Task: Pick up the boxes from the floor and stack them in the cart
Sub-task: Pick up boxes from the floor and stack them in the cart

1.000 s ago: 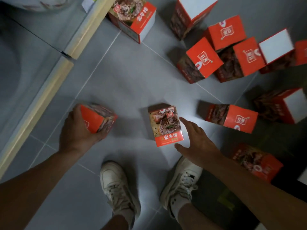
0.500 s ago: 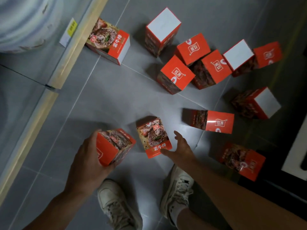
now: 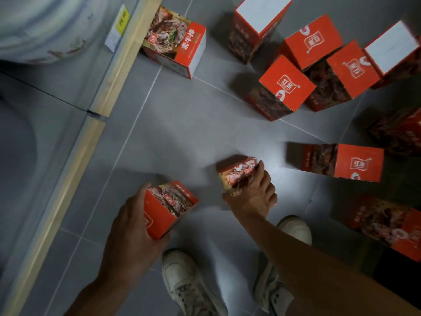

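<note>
Red food boxes with meat pictures lie scattered on the grey tiled floor. My left hand point(image 3: 134, 226) grips one red box point(image 3: 169, 207) just above the floor, in front of my left shoe. My right hand point(image 3: 252, 195) has its fingers and thumb curled round a second box point(image 3: 235, 171) that is tilted up off the tiles. A box point(image 3: 341, 161) lies on its side to the right of that hand. Several more boxes point(image 3: 289, 87) cluster at the upper right. No cart shows in this view.
A wooden-edged shelf base point(image 3: 91, 124) runs diagonally along the left, with one box point(image 3: 175, 44) against it near a yellow price tag point(image 3: 123, 21). Another box point(image 3: 387, 220) lies at the lower right. My white shoes point(image 3: 182, 277) stand on the tiles below the hands.
My right hand went from open beside the middle box to gripping it and tipping it up. My left hand carried its box to the right, closer to my feet.
</note>
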The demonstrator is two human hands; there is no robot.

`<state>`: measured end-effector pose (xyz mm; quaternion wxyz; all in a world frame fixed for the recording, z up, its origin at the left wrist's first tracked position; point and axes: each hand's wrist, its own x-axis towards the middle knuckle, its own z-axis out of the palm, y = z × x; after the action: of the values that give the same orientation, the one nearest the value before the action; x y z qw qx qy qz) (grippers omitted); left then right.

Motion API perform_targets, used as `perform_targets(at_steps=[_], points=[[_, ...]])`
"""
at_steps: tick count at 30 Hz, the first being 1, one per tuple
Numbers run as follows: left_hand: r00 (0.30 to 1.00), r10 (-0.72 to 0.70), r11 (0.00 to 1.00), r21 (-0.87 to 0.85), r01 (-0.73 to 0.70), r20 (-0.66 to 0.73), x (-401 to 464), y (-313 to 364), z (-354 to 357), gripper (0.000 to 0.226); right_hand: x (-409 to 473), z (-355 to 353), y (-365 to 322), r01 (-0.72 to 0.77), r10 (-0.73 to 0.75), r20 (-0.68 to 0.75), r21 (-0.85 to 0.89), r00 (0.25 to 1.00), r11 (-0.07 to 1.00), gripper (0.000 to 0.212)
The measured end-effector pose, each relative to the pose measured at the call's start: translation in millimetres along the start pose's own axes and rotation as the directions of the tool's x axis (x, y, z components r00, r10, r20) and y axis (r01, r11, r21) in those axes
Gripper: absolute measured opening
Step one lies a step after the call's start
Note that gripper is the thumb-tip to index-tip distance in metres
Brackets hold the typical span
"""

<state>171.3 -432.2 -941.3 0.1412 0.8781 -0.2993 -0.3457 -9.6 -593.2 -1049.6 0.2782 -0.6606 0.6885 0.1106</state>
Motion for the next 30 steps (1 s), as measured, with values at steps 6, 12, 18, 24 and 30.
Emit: perform_targets(at_steps=[6, 12, 18, 24, 30], points=[[0.996, -0.03, 1.0, -0.004, 0.031, 0.082, -7.5, 9.2, -47.5, 0.118, -26.1, -61.9, 13.1, 0.187, -0.193, 0.05, 0.1, 0.98, 0.977, 0.133], [0.998, 0.039, 0.996, 0.081, -0.043, 0.05, -43.5, 63.9, -132.7, 0.111, -73.4, -184.3, -16.6, 0.319, -0.317, -0.041, 0.082, 0.948, 0.944, 0.133], [0.992, 0.125, 0.992, -0.014, -0.125, 0.017, -103.2, 154.1, -250.6, 0.112, -133.0, -334.4, -63.0, 0.417, -0.411, -0.07, 0.131, 0.909, 0.899, 0.129], [0.979, 0.182, 0.98, -0.062, -0.188, -0.09, -193.1, 235.5, -363.9, 0.11, -218.2, -497.4, -98.9, 0.523, -0.521, -0.059, 0.179, 0.851, 0.834, 0.129], [0.986, 0.137, 0.963, -0.222, -0.155, -0.095, -284.0, 276.4, -450.3, 0.119, -307.6, -619.7, -119.9, 0.606, -0.599, -0.127, 0.305, 0.791, 0.735, 0.132]])
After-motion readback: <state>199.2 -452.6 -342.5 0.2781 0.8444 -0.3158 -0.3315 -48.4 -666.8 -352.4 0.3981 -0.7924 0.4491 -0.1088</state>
